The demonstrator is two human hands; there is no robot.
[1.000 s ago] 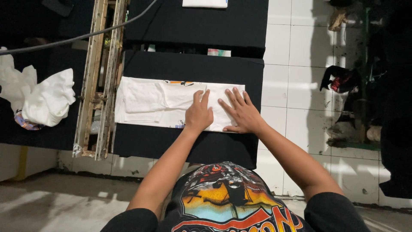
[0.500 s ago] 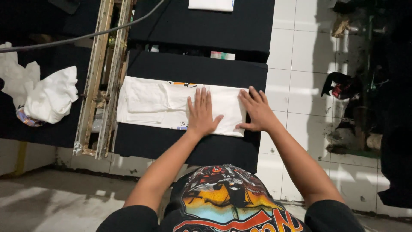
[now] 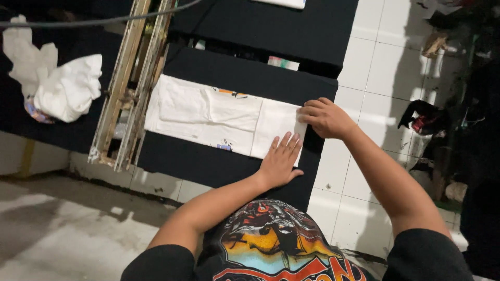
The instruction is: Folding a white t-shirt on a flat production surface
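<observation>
A crumpled white cloth heap point(image 3: 60, 86) lies well left, beyond a wooden frame point(image 3: 127, 83). The folded white garment point(image 3: 219, 117) rests on a black board point(image 3: 208, 161); left hand point(image 3: 279, 162) presses flat, fingers spread, while right hand point(image 3: 325, 118) curls over its right edge.

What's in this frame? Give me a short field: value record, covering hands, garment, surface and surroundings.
left hand: flat, palm down on the near right corner of the folded white garment
right hand: fingers curled at the garment's right edge; actual grip cannot be told
garment: folded into a long rectangle, small coloured print showing
surface: black board under the garment
left side: heap of white cloth, wooden frame
right side: white tiles
</observation>
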